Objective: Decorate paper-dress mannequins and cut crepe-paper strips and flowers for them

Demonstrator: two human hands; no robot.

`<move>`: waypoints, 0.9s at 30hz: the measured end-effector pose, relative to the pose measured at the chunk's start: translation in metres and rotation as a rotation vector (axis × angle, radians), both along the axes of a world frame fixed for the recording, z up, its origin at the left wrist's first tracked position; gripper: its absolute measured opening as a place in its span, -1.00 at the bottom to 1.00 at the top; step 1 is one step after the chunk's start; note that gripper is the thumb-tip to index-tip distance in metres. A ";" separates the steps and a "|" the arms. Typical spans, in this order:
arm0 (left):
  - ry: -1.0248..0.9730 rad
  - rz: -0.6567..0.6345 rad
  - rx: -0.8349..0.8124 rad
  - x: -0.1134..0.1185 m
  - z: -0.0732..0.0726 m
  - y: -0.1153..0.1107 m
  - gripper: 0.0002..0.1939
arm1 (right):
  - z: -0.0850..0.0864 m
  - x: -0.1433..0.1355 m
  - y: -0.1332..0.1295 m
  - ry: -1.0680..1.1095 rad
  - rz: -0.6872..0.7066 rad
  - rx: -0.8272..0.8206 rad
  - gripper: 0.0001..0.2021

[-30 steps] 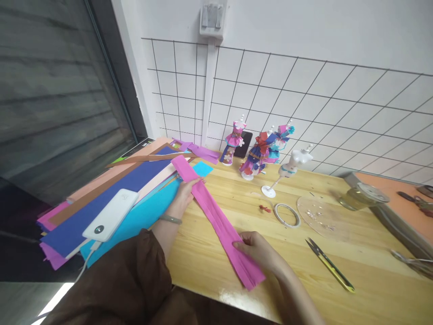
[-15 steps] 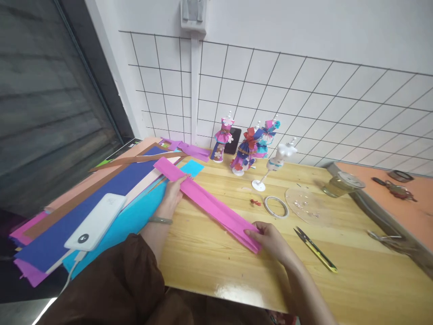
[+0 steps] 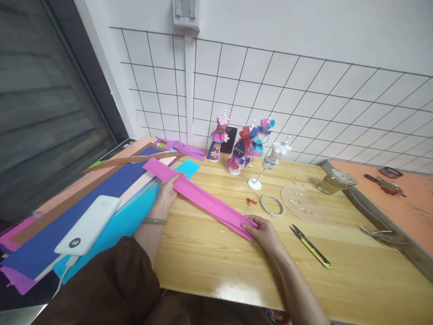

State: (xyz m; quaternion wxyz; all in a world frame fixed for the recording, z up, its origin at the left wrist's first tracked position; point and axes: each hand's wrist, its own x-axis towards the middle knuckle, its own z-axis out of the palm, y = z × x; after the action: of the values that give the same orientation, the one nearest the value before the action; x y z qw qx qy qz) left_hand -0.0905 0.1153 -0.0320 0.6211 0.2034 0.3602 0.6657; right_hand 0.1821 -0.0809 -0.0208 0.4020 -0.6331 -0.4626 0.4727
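A long folded strip of pink crepe paper (image 3: pixel 206 197) stretches slantwise over the wooden table between my hands. My left hand (image 3: pixel 168 189) pinches it near its far left end, beside the pile of coloured paper. At the near right end my right hand (image 3: pixel 260 230) grips it, thumb on top and fingers beneath. Yellow-handled thread snips (image 3: pixel 310 246) lie to the right of that hand. Beyond the strip are a roll of tape (image 3: pixel 272 205), a small red scrap (image 3: pixel 251 201) and a bare white mini mannequin (image 3: pixel 276 153) on its stand.
Several small mannequins dressed in coloured paper (image 3: pixel 218 140) stand at the back by a dark phone (image 3: pixel 229 140). Blue and other paper sheets (image 3: pixel 101 180) carry a white power bank (image 3: pixel 88 225) at left. A clear disc with bits (image 3: pixel 299 204) and a lidded cup (image 3: pixel 336 181) are at right.
The strip's right end, held by my right hand, has come up slightly and looks flatter. Both hands keep their hold. The whole view has shifted a little.
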 end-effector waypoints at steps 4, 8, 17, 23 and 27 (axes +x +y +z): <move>0.009 0.015 0.006 -0.003 -0.002 0.003 -0.77 | -0.002 0.000 0.001 -0.029 -0.028 0.009 -0.58; 0.012 0.010 -0.008 -0.005 0.000 0.003 -0.82 | -0.002 0.000 0.001 0.015 -0.029 0.024 -0.56; 0.067 -0.421 -0.001 0.017 0.006 -0.023 -0.78 | -0.004 -0.005 0.003 0.043 -0.090 0.053 -0.52; 0.171 -0.450 -0.074 0.029 0.001 -0.031 -0.70 | -0.002 -0.012 0.002 0.013 -0.050 0.036 -0.55; 0.150 -0.428 -0.105 0.029 -0.001 -0.030 -0.73 | -0.005 -0.012 0.003 0.027 -0.074 0.019 -0.51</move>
State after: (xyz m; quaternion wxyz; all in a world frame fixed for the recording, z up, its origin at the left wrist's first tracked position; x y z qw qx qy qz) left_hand -0.0611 0.0851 -0.0329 0.7293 0.2915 0.3881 0.4822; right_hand 0.1697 -0.0782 -0.0262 0.4316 -0.6393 -0.4379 0.4617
